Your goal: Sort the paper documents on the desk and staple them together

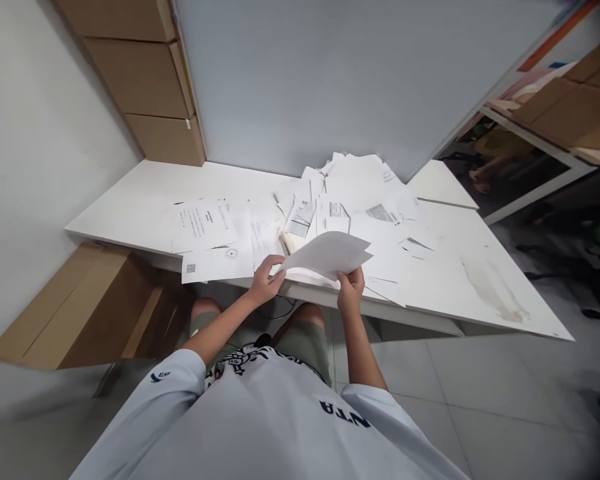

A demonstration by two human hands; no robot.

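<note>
The left hand (267,281) grasps the left end of the paper (325,255); the right hand (351,288) grasps its near edge at right. Each grip is firm on the paper, which is raised over the near edge of the worktop (125,200). A pile (355,179) lies on the far side. Printed pages (220,262) lie at left, one overhanging the near edge.

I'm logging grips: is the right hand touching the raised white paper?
Touching. The head view shows the right hand gripping the raised white paper at its lower right, thumb on the near face.
</note>
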